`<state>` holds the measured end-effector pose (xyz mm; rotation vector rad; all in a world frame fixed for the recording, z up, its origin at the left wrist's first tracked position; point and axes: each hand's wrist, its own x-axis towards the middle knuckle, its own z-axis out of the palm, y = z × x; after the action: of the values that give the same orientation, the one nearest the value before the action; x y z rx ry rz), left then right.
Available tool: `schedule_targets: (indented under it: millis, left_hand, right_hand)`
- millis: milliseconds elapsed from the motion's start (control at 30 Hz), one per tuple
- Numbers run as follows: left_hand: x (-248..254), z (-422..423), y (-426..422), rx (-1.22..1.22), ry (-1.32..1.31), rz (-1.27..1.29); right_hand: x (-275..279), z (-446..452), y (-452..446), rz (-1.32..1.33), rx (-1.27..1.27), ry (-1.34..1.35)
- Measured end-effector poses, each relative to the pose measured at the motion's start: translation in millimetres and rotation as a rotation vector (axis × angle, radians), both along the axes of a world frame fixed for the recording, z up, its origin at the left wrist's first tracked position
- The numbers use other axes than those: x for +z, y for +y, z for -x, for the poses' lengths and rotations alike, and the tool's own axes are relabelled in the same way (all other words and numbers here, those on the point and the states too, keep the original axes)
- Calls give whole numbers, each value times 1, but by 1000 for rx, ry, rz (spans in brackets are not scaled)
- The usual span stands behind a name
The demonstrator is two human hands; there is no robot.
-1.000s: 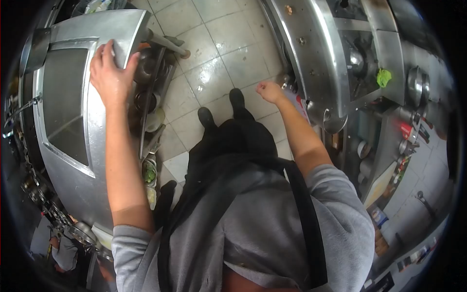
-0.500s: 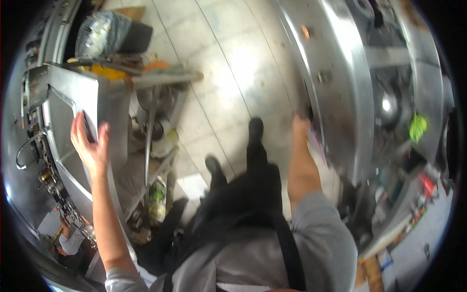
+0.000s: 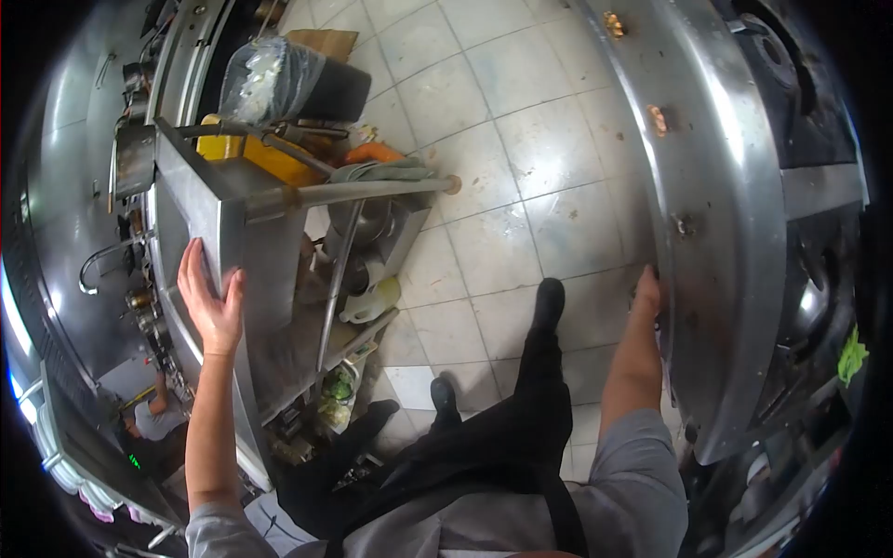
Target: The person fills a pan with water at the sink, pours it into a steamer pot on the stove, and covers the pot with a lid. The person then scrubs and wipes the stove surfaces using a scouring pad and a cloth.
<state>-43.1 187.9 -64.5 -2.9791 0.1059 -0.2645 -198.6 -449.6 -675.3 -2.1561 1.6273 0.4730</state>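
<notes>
Taking the wearer as the clock's centre, with twelve straight ahead, a black shoe (image 3: 549, 304) stands toward one o'clock on the tiled floor (image 3: 572, 228). At ten, close by, a container of greens (image 3: 337, 386) sits low beside the steel worktable (image 3: 270, 260). Farther along that line, the left hand (image 3: 212, 307) rests at the worktable's edge, fingers loosely spread, thumb apart, gripping nothing.

Between one and two, the right hand (image 3: 646, 293) is right by the front of the steel stove (image 3: 721, 242), which fills two o'clock; its fingertips are mostly hidden, so I cannot tell whether they clasp anything.

A white jug (image 3: 372, 300) is low down at eleven, a dark pot (image 3: 377, 221) beyond it, partly blocked by the slanting brace (image 3: 342, 279). The table leg (image 3: 372, 192) juts across the walkway to twelve, with a grey-green cloth (image 3: 381, 171) against it. Past these, just short of twelve, come an orange item (image 3: 374, 152), a yellow tray (image 3: 265, 160) and a lined black bin (image 3: 337, 90). Far off at nine, another person (image 3: 163, 418) appears.
</notes>
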Motion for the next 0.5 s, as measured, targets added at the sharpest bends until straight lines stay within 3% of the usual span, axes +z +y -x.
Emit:
schedule_targets:
  millis: [33,100,133,267,333,400,500]
  left_hand:
    - [0,1,0,5,-1,-1]
    - [1,1,-4,15,-1,6]
    - [1,0,-4,11,-2,1]
    - [1,2,-4,17,-14,9]
    - [2,0,-4,5,-29,22]
    - [2,0,-2,10,-40,37]
    - [4,1,-1,24,-64,82]
  right_hand:
    - [-33,6,-8,16,-34,-106]
    - [11,-19,12,-271,-356,-300]
    - [41,-35,24,-542,-695,-489]
    - [99,-61,75,-408,-681,-497]
    - [101,-51,105,-284,-363,-553]
    - [125,-45,145,-298,-295,-604]
    - [148,-24,193,-421,-177,-477]
